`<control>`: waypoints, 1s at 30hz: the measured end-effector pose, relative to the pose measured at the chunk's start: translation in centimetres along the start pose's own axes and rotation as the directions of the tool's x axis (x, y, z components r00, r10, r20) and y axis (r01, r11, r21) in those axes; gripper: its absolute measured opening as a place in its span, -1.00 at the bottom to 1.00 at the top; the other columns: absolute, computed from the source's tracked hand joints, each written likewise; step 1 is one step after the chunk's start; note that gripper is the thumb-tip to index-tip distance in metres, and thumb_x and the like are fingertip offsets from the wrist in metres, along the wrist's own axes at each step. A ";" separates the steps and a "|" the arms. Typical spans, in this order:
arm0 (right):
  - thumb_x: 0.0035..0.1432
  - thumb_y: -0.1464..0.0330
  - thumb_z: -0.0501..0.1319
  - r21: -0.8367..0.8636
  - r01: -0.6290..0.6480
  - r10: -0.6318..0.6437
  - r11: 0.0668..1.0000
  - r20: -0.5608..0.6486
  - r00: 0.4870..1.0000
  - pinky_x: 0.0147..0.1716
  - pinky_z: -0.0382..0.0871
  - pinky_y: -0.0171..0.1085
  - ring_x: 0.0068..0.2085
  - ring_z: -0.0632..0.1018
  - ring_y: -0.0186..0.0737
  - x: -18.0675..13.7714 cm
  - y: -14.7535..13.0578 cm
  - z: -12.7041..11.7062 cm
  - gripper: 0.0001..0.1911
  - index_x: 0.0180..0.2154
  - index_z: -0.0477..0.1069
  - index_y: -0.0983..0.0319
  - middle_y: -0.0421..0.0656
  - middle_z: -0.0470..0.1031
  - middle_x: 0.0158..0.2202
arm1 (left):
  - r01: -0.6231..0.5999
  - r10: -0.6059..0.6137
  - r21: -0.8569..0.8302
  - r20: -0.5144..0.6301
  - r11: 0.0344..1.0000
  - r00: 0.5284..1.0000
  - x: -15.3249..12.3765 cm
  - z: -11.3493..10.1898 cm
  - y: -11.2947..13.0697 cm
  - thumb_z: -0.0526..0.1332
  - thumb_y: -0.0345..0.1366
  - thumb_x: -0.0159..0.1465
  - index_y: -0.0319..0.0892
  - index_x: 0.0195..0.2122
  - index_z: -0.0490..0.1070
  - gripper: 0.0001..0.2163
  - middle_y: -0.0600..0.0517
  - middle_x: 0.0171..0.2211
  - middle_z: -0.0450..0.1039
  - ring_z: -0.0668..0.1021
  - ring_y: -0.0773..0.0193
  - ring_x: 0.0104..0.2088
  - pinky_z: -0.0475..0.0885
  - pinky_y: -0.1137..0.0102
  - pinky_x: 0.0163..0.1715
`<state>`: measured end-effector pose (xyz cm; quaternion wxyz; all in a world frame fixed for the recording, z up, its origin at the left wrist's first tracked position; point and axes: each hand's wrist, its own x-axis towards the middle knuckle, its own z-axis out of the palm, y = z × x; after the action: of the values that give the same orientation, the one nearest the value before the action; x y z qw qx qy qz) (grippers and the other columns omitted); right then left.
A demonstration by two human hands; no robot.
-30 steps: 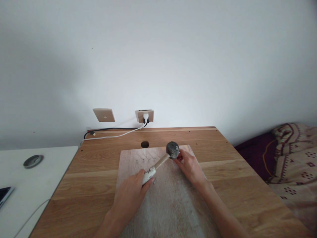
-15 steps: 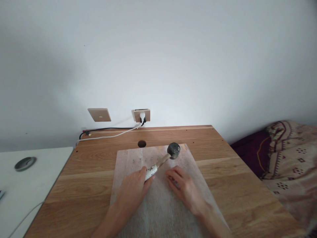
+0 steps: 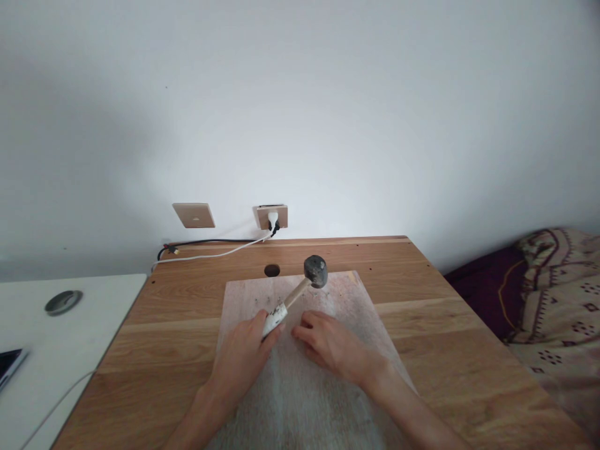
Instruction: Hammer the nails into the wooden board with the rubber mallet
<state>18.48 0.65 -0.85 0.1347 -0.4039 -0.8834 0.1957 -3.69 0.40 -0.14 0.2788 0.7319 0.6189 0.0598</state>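
Observation:
My left hand [image 3: 248, 350] is wrapped round the white-wrapped grip of a rubber mallet [image 3: 315, 271]. The mallet slants up and to the right, its dark, round, worn head held over the far part of a pale wooden board [image 3: 300, 400]. Close by on the right, my right hand [image 3: 328, 344] is over the board with its fingers curled in. What those fingers hold, if anything, is hidden. Several small nail-like points [image 3: 269, 300] show in a row along the far side of the board, partly behind the mallet.
The board lies on a wooden table [image 3: 450, 350] with a round cable hole [image 3: 272, 270]. Behind it are a wall socket [image 3: 272, 217] and cables [image 3: 215, 255]. A white table [image 3: 94, 337] with a round grey object [image 3: 63, 302] stands left. Patterned fabric [image 3: 562, 300] lies right.
The mallet head has moved left and slightly up in view. My right hand has shifted left, nearer the mallet grip, its fingers more turned under. The view has shifted a little.

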 end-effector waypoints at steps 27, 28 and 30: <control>0.23 0.25 0.18 0.274 -0.366 0.455 0.890 -0.460 0.762 -0.23 0.51 -0.23 -0.29 0.64 -0.13 -3.3 9.2 -0.9 -0.85 -0.30 0.49 0.14 -0.13 0.62 -0.32 | -0.052 0.052 -0.012 0.069 0.999 0.996 0.0 0.6 1.6 0.05 -0.07 0.49 -0.12 -0.19 0.41 -0.73 -0.04 -0.29 0.62 0.65 0.07 -0.24 0.30 0.33 -0.30; 0.23 0.24 0.19 0.271 -0.370 0.458 0.888 -0.464 0.758 -0.23 0.51 -0.22 -0.30 0.63 -0.13 -3.3 9.3 -0.9 -0.85 -0.30 0.48 0.14 -0.13 0.62 -0.32 | -0.051 0.051 -0.003 0.068 0.999 0.996 0.0 0.6 1.6 0.05 -0.07 0.49 -0.13 -0.19 0.41 -0.72 -0.05 -0.29 0.62 0.65 0.06 -0.23 0.31 0.32 -0.30; 0.23 0.23 0.20 0.270 -0.380 0.466 0.884 -0.471 0.749 -0.24 0.52 -0.22 -0.31 0.63 -0.14 -3.3 9.4 -0.7 -0.86 -0.25 0.46 0.14 -0.14 0.62 -0.32 | -0.059 0.058 0.011 0.069 0.998 0.996 0.1 0.5 1.8 0.05 -0.07 0.49 -0.14 -0.17 0.42 -0.72 -0.05 -0.28 0.63 0.66 0.05 -0.22 0.32 0.32 -0.30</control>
<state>27.06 3.95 -4.73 0.3531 -0.6196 -0.6794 0.1727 -1.82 0.19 0.26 0.2932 0.7530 0.5878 0.0386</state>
